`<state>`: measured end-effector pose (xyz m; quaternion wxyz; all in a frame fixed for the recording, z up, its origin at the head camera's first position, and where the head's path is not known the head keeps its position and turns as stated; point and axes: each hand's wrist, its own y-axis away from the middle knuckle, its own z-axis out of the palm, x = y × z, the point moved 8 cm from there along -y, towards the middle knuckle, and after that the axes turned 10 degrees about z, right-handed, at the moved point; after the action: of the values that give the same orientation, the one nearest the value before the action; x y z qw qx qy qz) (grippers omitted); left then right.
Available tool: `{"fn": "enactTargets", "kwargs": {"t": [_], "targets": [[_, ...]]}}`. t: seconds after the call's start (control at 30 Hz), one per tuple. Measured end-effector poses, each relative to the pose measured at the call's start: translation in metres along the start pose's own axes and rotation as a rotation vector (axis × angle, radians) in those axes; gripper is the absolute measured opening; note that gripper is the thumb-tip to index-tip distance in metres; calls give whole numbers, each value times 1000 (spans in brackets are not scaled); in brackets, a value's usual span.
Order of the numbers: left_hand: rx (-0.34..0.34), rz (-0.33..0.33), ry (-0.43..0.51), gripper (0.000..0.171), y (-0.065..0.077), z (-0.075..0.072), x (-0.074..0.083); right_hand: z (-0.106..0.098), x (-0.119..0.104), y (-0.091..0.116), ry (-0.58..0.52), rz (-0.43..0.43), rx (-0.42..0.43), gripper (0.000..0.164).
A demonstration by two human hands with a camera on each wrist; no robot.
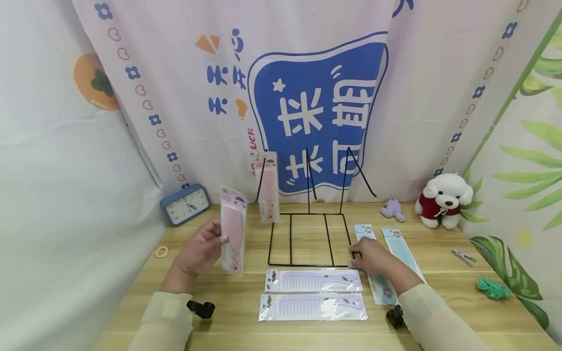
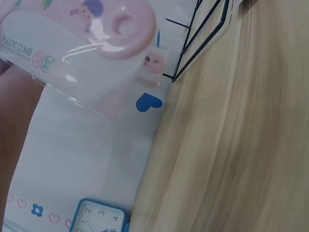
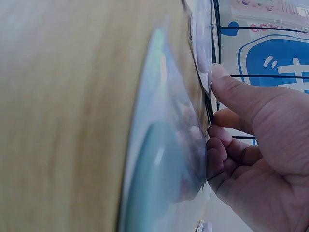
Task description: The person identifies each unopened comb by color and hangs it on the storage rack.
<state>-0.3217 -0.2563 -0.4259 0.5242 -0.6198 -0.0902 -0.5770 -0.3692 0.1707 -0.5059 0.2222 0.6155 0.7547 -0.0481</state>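
One pink comb (image 1: 233, 229) is pinched at two o'clock of my left grip (image 1: 203, 249); my right grip (image 1: 372, 257) pinches the rack (image 1: 307, 265) by its four-o'clock corner.

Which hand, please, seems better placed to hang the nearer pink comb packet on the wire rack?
Probably the left hand: it holds that pink comb packet, left of the wire rack, near where another pink packet hangs. The right hand holds the rack's near right corner.
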Motion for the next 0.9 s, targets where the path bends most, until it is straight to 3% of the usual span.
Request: {"fn": "enactTargets", "kwargs": {"t": [0.13,0.33,0.9], "targets": [[-54,-37,-63,45,-2,10,-5,1,0,1,0,-7,-5,54],[-55,-89,-148,42,-5,14,-13,1,-1,1,9,-9,5,54],[-7,-117,-170,34,-5,11,-15,0,0,1,2,-11,15,54]]}}
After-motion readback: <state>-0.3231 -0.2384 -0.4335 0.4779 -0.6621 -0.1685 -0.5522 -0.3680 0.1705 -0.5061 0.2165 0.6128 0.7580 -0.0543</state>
